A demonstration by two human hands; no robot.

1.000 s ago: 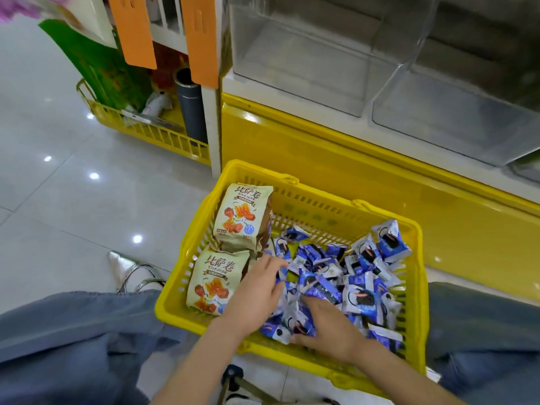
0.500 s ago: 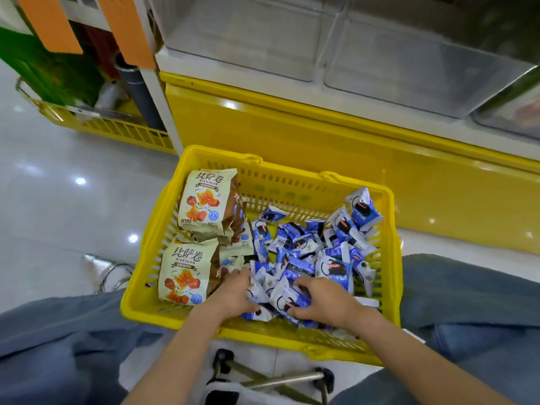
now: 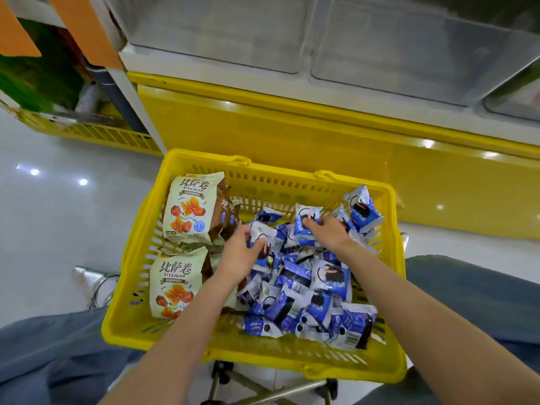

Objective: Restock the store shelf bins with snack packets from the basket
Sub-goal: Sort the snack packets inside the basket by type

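Basket: yellow plastic with slotted walls and two folded handles on the far rim. It sits between the person's knees, just in front of the yellow shelf base and below the bins.

Bins: clear plastic, set side by side on the shelf. Their contents cannot be made out.

Blue packets: many small blue-and-white wrappers heaped loosely in the right half of the basket. Each shows a dark round sandwich biscuit. Barcodes are visible, but the brand print is too small to read.

Beige bags: two larger cream bags with brown sides stand against the left wall, one behind the other. They are printed "比萨卷" and "BISAJUAN" above orange-red snack pictures. The smaller lines are unreadable.

Left hand: palm down at the left edge of the heap, beside the beige bags. Its fingers curl round one of the blue packets, with the thumb pressed on its face.

Right hand: at the far side of the heap. Its fingers are bent and pinch an upright blue packet.
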